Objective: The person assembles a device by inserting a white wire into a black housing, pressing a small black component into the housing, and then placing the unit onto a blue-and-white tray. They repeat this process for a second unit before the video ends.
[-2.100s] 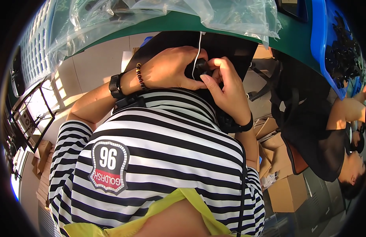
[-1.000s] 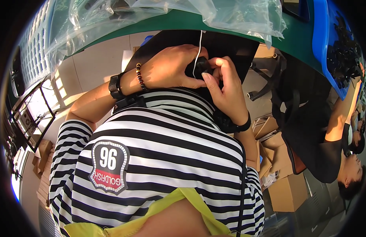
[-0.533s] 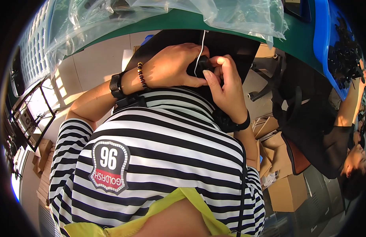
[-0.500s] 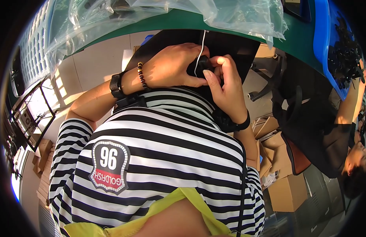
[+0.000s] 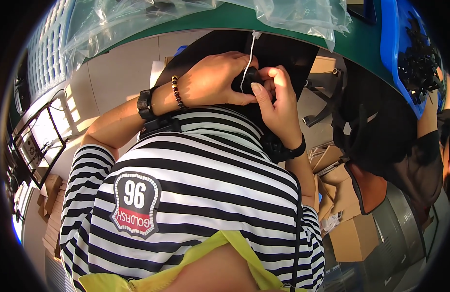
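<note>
Both hands meet just under the green table edge, close to the chest. The left hand wraps around a small black part, while the right hand pinches it from the right, thumb and fingertips pressed together on it. A thin white cord runs straight up from the part to the table edge, its long axis near vertical, between the 2 hands.

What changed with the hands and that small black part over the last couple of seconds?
Hardly anything. The left hand and right hand keep pinching the small black part with the white cord below the green table edge. Only the neighbouring person's arm shifted.
</note>
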The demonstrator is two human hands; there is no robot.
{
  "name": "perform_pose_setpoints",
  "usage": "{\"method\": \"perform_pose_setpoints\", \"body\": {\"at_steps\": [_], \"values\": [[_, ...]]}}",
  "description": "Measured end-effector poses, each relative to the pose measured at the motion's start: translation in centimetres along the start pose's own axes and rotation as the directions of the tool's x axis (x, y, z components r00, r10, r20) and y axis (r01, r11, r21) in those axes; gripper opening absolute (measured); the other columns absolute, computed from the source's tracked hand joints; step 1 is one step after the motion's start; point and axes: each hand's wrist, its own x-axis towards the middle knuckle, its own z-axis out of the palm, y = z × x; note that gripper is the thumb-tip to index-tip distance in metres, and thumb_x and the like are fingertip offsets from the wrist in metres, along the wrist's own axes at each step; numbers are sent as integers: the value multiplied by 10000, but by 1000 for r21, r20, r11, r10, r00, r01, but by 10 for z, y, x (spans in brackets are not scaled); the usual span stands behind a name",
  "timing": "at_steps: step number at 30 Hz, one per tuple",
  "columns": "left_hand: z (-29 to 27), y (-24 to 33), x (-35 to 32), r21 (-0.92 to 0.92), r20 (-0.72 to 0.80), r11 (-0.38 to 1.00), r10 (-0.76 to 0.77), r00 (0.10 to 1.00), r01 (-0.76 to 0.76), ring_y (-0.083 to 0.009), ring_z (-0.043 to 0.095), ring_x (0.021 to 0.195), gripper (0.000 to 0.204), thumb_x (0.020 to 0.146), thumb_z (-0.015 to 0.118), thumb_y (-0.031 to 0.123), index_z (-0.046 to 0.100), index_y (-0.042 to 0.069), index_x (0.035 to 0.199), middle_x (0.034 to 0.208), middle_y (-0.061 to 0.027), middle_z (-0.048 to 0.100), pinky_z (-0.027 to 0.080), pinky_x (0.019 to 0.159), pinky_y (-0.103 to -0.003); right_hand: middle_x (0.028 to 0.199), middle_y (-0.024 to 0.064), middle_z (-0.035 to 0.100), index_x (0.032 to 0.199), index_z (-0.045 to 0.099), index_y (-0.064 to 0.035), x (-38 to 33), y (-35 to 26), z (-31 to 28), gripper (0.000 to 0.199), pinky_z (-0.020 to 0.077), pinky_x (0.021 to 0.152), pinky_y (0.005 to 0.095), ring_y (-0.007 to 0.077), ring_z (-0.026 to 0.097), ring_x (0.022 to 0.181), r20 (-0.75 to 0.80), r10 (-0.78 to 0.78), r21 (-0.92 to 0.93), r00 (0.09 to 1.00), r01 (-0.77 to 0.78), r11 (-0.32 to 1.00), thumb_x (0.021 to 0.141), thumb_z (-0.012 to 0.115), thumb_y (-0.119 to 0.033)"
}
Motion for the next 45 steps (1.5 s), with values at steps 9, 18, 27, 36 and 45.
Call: {"method": "perform_pose_setpoints", "body": {"at_steps": [9, 18, 27, 36, 45], "values": [[-10, 9, -3, 130, 24, 986, 103, 994, -105, -359, 636, 1061, 643, 768, 819, 234, 542, 56, 1321, 1228, -142, 631, 542, 900, -437, 929, 53, 580, 1189, 580, 30, 11, -26, -2, 362, 435, 578, 256, 104, 526, 640, 95, 6, -155, 995, 9, 988, 910, 742, -135], [-33, 22, -10, 95, 24, 983, 156, 988, -157, -360, 592, 1191, 796, 818, 820, 258, 437, 136, 1505, 1373, -139, 551, 552, 916, -421, 1005, 80, 666, 1246, 577, 22, 1, -8, -11, 385, 550, 635, 282, 139, 657, 733, 139, 326, 143, 935, -345, 928, 965, 714, -204], [-25, 7, -10, -591, 41, 780, -227, 973, 207, -257, 596, 1214, 791, 964, 659, 524, 395, -11, 1483, 1311, -155, 589, 509, 998, -356, 1245, 184, 607, 1313, 419, 18, -8, 9, -1, 439, 585, 953, 493, 329, 664, 1133, 17, 114, 774, 993, -85, 628, 998, 663, -167], [-22, 9, -9, -878, 250, 338, -276, 928, 338, -227, 548, 1278, 678, 1019, 617, 380, 336, 30, 1528, 1382, -135, 524, 494, 1057, -401, 1308, 150, 560, 1346, 407, 11, -7, 15, 14, 456, 528, 1017, 383, 226, 619, 1180, 10, 78, 703, 997, -63, 708, 973, 665, -35], [-27, -7, -18, -941, 317, 46, -225, 921, 335, -190, 528, 1280, 577, 981, 647, 130, 402, 104, 1502, 1386, -102, 483, 501, 1053, -377, 1293, 139, 583, 1334, 478, 11, 1, -21, -14, 458, 550, 937, 358, 234, 653, 1134, 125, 41, 99, 991, -54, 994, 944, 704, -71]]}}
